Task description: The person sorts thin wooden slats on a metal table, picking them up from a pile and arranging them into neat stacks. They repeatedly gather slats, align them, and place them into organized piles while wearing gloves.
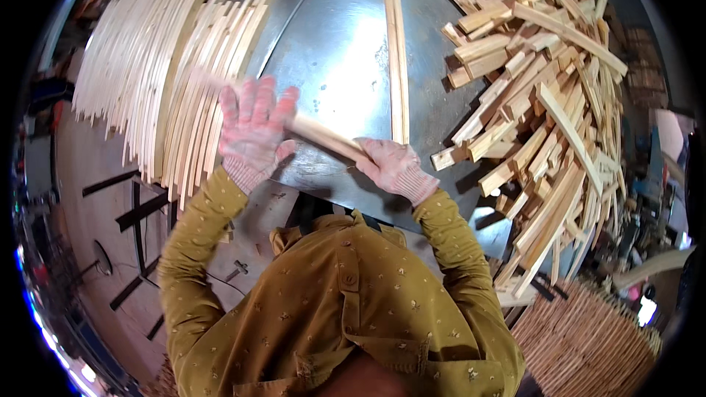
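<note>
A pale wooden strip (323, 137) slants across in front of me, blurred by motion. My right hand (398, 169), in a light knitted glove, is closed round its near right end. My left hand (252, 123), gloved too with reddish fingers, lies over the strip farther along, its fingers stretched out and apart. Whether that palm presses on the strip, I cannot tell. Beyond my right hand, two strips (396, 59) lie side by side on the metal table (331, 44), pointing away from me.
At the left stand rows of pale strips (140, 59), laid neatly together. A jumbled heap of wooden strips (537, 95) covers the right side of the table. Lower right is a large stack of wood (588, 342). Dark metal bars (140, 213) stand at the lower left.
</note>
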`<control>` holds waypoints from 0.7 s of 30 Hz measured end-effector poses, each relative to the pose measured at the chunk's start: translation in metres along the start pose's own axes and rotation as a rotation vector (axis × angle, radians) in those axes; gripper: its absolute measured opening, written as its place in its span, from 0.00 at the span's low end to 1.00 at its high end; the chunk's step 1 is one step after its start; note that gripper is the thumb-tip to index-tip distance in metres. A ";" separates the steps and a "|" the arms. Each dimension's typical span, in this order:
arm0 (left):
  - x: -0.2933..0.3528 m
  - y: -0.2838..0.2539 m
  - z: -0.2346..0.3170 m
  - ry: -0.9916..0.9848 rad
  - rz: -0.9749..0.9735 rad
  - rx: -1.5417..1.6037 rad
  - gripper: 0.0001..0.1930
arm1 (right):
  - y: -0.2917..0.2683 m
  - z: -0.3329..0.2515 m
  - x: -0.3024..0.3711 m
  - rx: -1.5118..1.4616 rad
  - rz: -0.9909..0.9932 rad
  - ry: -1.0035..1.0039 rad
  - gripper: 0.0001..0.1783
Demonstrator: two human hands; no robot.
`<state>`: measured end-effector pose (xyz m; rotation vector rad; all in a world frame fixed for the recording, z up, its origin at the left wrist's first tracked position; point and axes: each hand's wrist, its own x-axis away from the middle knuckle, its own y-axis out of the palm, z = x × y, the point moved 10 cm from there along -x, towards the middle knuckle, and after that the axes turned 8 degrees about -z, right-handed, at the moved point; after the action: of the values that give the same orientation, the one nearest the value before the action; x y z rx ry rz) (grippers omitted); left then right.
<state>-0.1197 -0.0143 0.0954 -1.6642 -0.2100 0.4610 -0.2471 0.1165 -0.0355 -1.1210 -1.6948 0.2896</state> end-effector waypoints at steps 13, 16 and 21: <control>0.212 0.080 -0.048 -1.007 -0.453 1.243 0.28 | 0.007 0.116 -0.034 0.109 0.740 0.256 0.44; 0.246 0.082 -0.035 -1.101 -0.090 1.635 0.24 | -0.001 0.091 -0.045 -0.050 0.694 0.262 0.39; 0.303 0.082 -0.034 -1.323 0.053 1.562 0.18 | 0.042 0.061 -0.091 -1.700 0.384 -0.081 0.26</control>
<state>0.1574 0.0622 -0.0361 0.3269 -0.5575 1.2714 -0.2738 0.0861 -0.1456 -2.6208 -1.5824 -1.1295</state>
